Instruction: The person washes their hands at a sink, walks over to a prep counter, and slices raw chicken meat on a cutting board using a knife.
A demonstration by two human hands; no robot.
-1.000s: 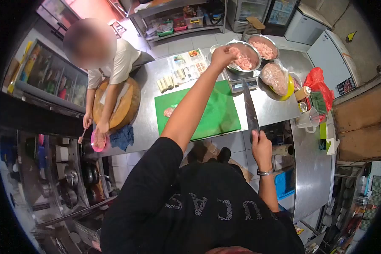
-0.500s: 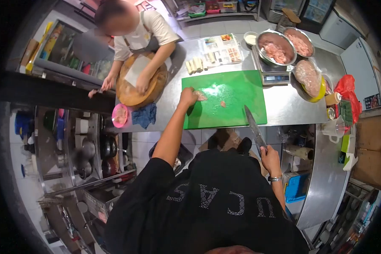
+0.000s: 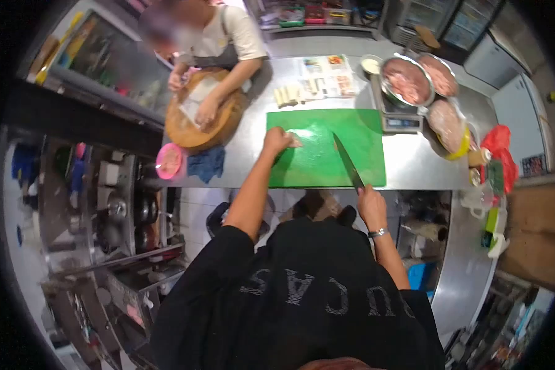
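Note:
A green cutting board (image 3: pixel 314 169) lies on the steel table before me. My left hand (image 3: pixel 279 140) is closed at its left side, fingers curled over a piece of pale raw meat (image 3: pixel 296 142) that pokes out to the right. My right hand (image 3: pixel 371 208) is wrapped round the handle of a long knife (image 3: pixel 348 161) at the board's front edge. The blade slants up and left across the board, its tip apart from the left hand. A small scrap beside the blade is mostly hidden.
Across to the left, a person works at a round wooden chopping block (image 3: pixel 177 132), near a pink bowl (image 3: pixel 169 161) and a blue cloth (image 3: pixel 206 164). Steel bowls of meat (image 3: pixel 407 83), a scale (image 3: pixel 402 123) and bagged meat (image 3: pixel 448 126) stand right. Printed sheets (image 3: pixel 327 77) lie behind the board.
My right hand has swung the knife left, from the board's right edge to over its middle. The left hand stays on the meat. The other person's knife hand has drawn in towards the block.

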